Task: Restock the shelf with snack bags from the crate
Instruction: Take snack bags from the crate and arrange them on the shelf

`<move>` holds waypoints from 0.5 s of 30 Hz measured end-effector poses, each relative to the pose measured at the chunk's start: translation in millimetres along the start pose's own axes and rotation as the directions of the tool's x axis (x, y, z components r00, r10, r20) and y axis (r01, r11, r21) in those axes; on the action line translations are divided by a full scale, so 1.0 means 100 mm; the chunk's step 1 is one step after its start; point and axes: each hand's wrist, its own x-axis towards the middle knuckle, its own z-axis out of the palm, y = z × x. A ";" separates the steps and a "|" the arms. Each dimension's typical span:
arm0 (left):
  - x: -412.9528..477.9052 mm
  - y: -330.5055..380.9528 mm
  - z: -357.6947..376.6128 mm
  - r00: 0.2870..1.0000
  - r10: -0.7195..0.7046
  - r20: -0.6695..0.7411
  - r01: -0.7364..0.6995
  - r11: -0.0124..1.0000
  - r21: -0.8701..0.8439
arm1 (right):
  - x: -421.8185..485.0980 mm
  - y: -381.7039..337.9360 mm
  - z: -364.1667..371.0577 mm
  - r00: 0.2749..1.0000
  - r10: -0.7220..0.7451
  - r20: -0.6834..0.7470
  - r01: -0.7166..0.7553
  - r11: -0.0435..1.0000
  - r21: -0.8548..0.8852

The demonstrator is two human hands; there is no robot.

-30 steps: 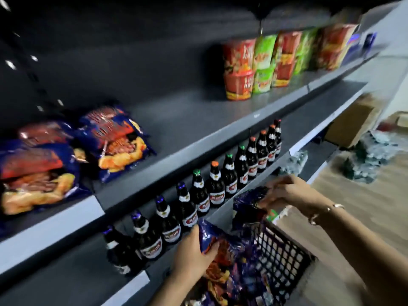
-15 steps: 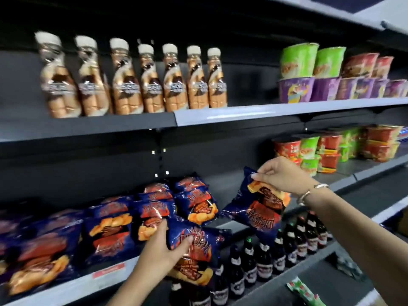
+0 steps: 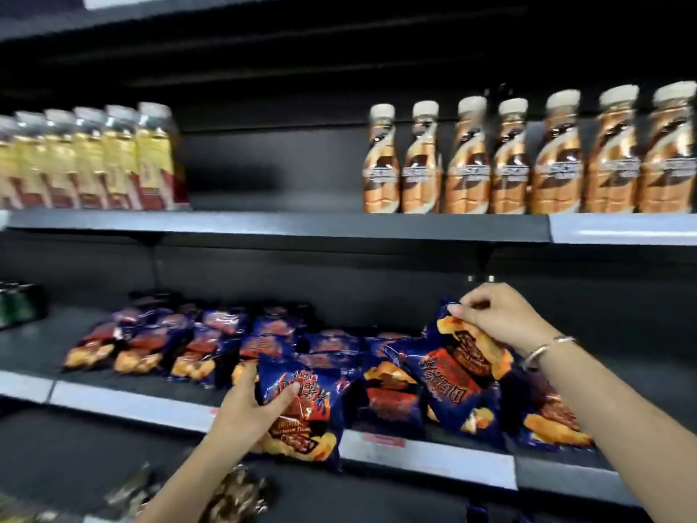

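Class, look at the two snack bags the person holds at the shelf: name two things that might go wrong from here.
1. The left hand holds its bag over the shelf edge; released there, it may drop.
2. The right hand pinches only a top corner of its bag, which may slip or topple the bags already shelved.

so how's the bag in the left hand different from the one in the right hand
The left hand grips its snack bag by the side, roughly upright at the shelf's front edge; the right hand pinches its snack bag by the top corner, tilted over the stocked bags. The left bag sits lower. Both are the same blue pack.
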 end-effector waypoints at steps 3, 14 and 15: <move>0.01 -0.21 -0.39 0.989 -0.112 -0.101 0.110 0.994 -0.026 | 0.17 -0.16 0.53 0.999 -0.005 0.037 0.001 0.994 0.106; 0.33 -0.96 -1.83 0.888 -0.252 -0.385 0.248 0.967 -0.062 | 0.14 -1.05 2.60 0.982 0.139 0.126 -0.186 0.817 0.546; 0.42 -1.06 -1.97 0.883 -0.248 -0.399 0.247 0.968 -0.055 | 0.14 -1.15 2.79 0.977 0.154 0.145 -0.211 0.784 0.584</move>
